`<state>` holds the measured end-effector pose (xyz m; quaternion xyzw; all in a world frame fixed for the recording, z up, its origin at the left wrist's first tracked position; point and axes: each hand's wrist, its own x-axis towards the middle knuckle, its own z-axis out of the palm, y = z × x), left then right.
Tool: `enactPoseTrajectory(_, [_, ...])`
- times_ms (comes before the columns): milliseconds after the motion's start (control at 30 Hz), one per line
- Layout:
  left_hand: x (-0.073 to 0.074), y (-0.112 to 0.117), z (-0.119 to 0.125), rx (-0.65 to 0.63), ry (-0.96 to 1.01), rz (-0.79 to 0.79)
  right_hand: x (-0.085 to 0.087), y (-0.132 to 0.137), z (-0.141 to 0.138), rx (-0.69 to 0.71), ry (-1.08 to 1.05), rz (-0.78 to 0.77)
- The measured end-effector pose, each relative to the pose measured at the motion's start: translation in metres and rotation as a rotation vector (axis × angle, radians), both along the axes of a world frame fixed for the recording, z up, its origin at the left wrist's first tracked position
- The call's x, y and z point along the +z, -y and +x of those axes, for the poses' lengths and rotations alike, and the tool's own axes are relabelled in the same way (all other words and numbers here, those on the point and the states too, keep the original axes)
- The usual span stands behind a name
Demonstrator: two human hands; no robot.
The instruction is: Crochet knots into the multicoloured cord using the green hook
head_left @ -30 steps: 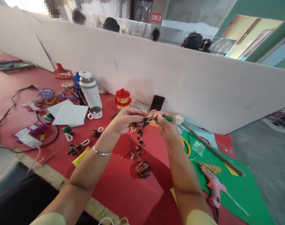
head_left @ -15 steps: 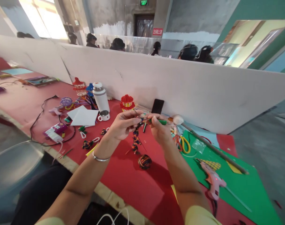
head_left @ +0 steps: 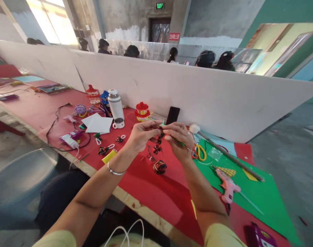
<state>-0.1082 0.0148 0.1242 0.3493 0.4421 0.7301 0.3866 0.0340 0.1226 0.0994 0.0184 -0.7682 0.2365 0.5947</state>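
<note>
My left hand (head_left: 142, 136) is closed, pinching the top of a knotted, multicoloured yarn piece (head_left: 157, 149) that dangles below the fingers. My right hand (head_left: 180, 140) meets it at the fingertips, its fingers curled around a green-handled crochet hook (head_left: 182, 143) mostly covered by the palm. A small pale green tip (head_left: 163, 122) pokes up between the two hands; what it belongs to is unclear. Beneath them, a ball of dark multicoloured yarn (head_left: 160, 167) rests on the red tabletop (head_left: 146, 187).
To the left are small yarn pieces with white beads (head_left: 103, 150), white paper (head_left: 100, 124), a cup (head_left: 118, 123) and a white flask (head_left: 116, 104). A phone (head_left: 173, 115) leans on the white partition (head_left: 210, 99). Right lie scissors (head_left: 201, 152), a stick (head_left: 231, 156) and a pink glue gun (head_left: 228, 185).
The right hand has turned over, so the hook's green handle now lies under the palm. The hanging yarn piece has shifted slightly right and up. The whole view has moved a little.
</note>
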Motion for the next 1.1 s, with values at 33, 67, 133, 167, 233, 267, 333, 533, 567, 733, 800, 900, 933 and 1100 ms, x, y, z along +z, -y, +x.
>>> enactPoseTrajectory(33, [0.001,0.002,0.002,-0.005,-0.019,-0.001,0.002,0.001,0.002,0.006,0.014,0.014])
enactPoseTrajectory(67, [0.001,0.004,0.003,-0.008,-0.037,0.003,0.004,0.001,0.004,0.015,0.022,0.024])
enactPoseTrajectory(133, [0.001,0.006,0.004,0.013,-0.072,0.035,0.007,0.004,0.006,0.021,0.020,0.035])
enactPoseTrajectory(167, [0.000,0.006,0.005,0.040,-0.096,0.055,0.007,0.005,0.007,0.012,0.012,0.037])
enactPoseTrajectory(233, [-0.001,0.005,0.007,0.129,-0.152,0.106,0.005,0.009,0.008,-0.040,-0.002,0.040])
enactPoseTrajectory(267, [-0.002,0.004,0.008,0.178,-0.173,0.133,0.003,0.011,0.007,-0.083,-0.015,0.046])
enactPoseTrajectory(333, [-0.003,0.001,0.013,0.224,-0.155,0.162,-0.005,0.013,0.006,-0.185,-0.047,0.070])
enactPoseTrajectory(533, [0.001,-0.002,0.021,-0.068,0.245,0.048,-0.020,0.003,0.004,-0.267,-0.125,0.152])
enactPoseTrajectory(567, [0.002,-0.002,0.020,-0.101,0.274,0.019,-0.019,0.001,0.004,-0.236,-0.131,0.151])
enactPoseTrajectory(733, [0.006,0.000,0.009,-0.108,0.312,-0.064,-0.010,-0.006,0.002,0.024,-0.091,-0.018])
enactPoseTrajectory(800, [0.006,0.000,0.007,-0.114,0.328,-0.071,-0.009,-0.008,0.001,0.087,-0.090,-0.087])
enactPoseTrajectory(900, [0.005,0.000,0.007,-0.122,0.328,-0.067,-0.010,-0.012,0.001,0.148,-0.090,-0.115])
enactPoseTrajectory(933, [0.005,0.000,0.007,-0.118,0.323,-0.061,-0.010,-0.014,0.002,0.155,-0.089,-0.112])
enactPoseTrajectory(1100, [0.002,0.002,0.004,-0.136,0.288,-0.054,-0.008,-0.022,0.007,0.132,-0.032,-0.076])
